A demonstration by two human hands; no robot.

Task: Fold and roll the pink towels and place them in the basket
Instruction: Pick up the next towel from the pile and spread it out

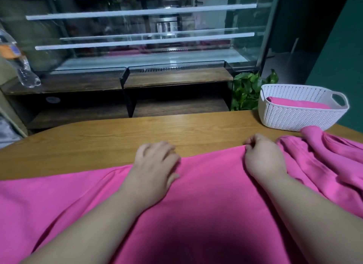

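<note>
Pink towel, spread flat on the table, on your side of the basket. Your right hand pinches its far edge. Your left hand rests on that edge with bent fingers; blur hides any grip. If you pull unevenly, the fold likely skews. The bunched pink cloth, just before the basket, may snag and drag. One rolled towel lies inside the basket.
</note>
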